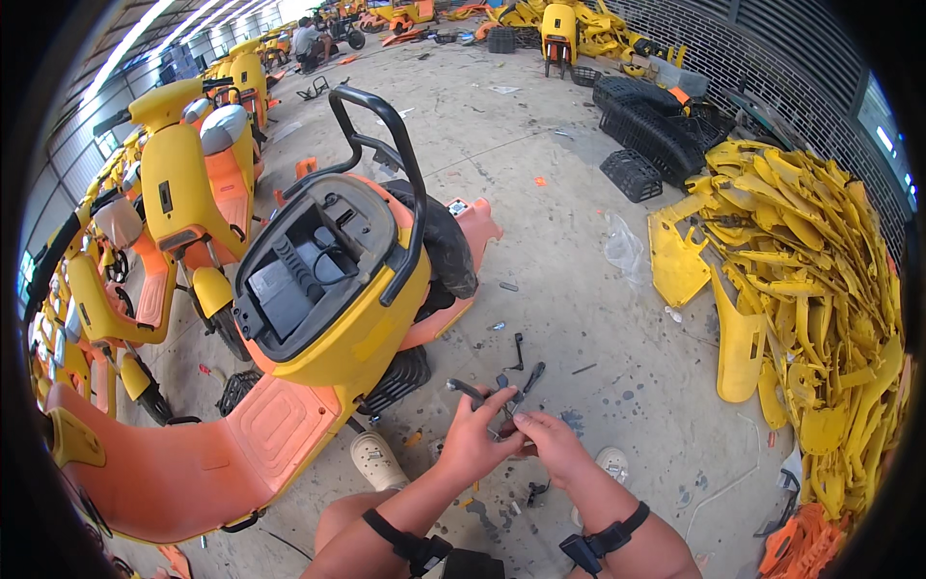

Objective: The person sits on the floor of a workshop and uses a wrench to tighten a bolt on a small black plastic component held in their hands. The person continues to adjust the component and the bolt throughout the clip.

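Low in front of me, my left hand (475,439) and my right hand (552,446) meet, their fingers closed around a small dark metal part with lever-like arms (507,403). One rounded dark end pokes out past my left fingers and another sticks up beyond the fingertips. My fingers cover its middle, so its exact kind cannot be made out. To my left stands a yellow and orange electric scooter (347,333) with its seat area uncovered, showing a grey compartment (294,275) and a black tubular rail (410,183).
A bent black piece (518,351) and other small parts lie on the concrete floor beyond my hands. A tall heap of yellow plastic panels (810,309) rises at right, with black baskets (632,174) behind it. More scooters (174,179) line the left; a person (309,43) crouches far off.
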{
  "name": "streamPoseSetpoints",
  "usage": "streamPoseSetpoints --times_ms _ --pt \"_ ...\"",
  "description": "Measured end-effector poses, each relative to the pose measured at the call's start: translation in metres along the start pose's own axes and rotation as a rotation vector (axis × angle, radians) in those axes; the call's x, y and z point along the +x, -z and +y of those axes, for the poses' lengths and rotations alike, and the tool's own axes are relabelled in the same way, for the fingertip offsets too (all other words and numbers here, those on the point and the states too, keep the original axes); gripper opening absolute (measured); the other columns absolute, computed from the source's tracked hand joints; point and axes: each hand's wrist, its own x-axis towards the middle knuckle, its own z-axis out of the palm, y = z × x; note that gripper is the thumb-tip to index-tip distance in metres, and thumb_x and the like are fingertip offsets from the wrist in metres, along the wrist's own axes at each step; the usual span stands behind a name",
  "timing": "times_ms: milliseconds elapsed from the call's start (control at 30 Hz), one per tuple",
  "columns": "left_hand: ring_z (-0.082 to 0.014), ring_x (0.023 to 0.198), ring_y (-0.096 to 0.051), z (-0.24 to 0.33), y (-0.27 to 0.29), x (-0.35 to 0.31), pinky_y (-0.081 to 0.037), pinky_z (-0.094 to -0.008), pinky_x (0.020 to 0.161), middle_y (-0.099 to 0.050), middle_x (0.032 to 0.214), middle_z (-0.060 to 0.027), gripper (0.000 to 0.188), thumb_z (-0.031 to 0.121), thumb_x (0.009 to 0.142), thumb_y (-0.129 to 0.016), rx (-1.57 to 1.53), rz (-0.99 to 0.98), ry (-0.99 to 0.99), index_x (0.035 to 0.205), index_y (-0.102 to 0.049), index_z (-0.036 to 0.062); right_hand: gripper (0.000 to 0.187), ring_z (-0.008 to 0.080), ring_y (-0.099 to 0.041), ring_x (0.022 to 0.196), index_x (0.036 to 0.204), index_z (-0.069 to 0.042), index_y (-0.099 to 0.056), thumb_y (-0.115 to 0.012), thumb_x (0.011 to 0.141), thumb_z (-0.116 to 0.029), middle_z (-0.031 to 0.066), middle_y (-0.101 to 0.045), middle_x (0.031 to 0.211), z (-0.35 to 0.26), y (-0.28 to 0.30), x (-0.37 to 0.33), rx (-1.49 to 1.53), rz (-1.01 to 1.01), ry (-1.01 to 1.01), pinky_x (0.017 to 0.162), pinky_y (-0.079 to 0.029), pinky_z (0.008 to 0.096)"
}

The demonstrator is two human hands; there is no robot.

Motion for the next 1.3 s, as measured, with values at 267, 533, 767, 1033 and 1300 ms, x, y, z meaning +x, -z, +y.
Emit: streamPoseSetpoints --times_ms 267,533,767,1033,1300 --pt "-0.0400 0.121 -0.058 0.004 0.000 0.004 -0.052 -0.0434 0.099 -0.048 0.135 -0.0233 0.066 0.023 0.079 -0.083 -0.006 -0.030 0.025 0.141 -0.062 0.0158 0.034 0.0153 -0.064 0.090 0.107 -0.004 -0.072 -0.058 0.104 -0.036 0.0036 -0.071 0.097 0.001 0.008 0.007 0.026 -0.039 -0.040 0.080 -0.050 0.0331" --pt "-0.0404 0.121 -0.058 0.001 -0.002 0.009 -0.053 -0.0439 0.099 -0.049 0.134 -0.0238 0.066 0.023 0.080 -0.082 0.005 -0.042 0.015 0.142 -0.061 0.0156 0.032 0.0152 -0.064 0.087 0.105 -0.003 -0.072 -0.059 0.104 -0.032 0.0038 -0.070 0.092 -0.002 0.008 0.010 0.057 -0.024 -0.029 0.078 -0.049 0.0325" --pt "-0.0394 0.122 -0.057 0.006 -0.002 0.011 -0.052 -0.0433 0.099 -0.050 0.133 -0.0234 0.066 0.022 0.079 -0.083 0.026 -0.054 0.034 0.141 -0.062 0.0172 0.031 0.0151 -0.063 0.085 0.105 -0.002 -0.071 -0.059 0.104 -0.031 0.0044 -0.069 0.092 -0.002 0.008 0.010 0.066 -0.007 -0.018 0.077 -0.049 0.0323" --pt "-0.0382 0.118 -0.060 0.003 0.001 0.009 -0.055 -0.0416 0.094 -0.048 0.135 -0.0226 0.067 0.023 0.080 -0.085 0.047 -0.079 0.024 0.142 -0.060 0.0184 0.032 0.0147 -0.063 0.086 0.105 -0.002 -0.071 -0.058 0.105 -0.031 0.0047 -0.071 0.094 -0.001 0.006 0.010 0.068 -0.006 -0.008 0.077 -0.049 0.0320" --pt "-0.0424 0.119 -0.058 0.002 0.004 0.005 -0.055 -0.0446 0.094 -0.049 0.133 -0.0254 0.072 0.020 0.077 -0.086 0.069 -0.083 0.018 0.144 -0.058 0.0166 0.029 0.0129 -0.061 0.081 0.103 -0.001 -0.072 -0.059 0.106 -0.026 0.0036 -0.070 0.091 0.004 0.000 0.010 0.031 0.001 0.015 0.074 -0.048 0.0305"
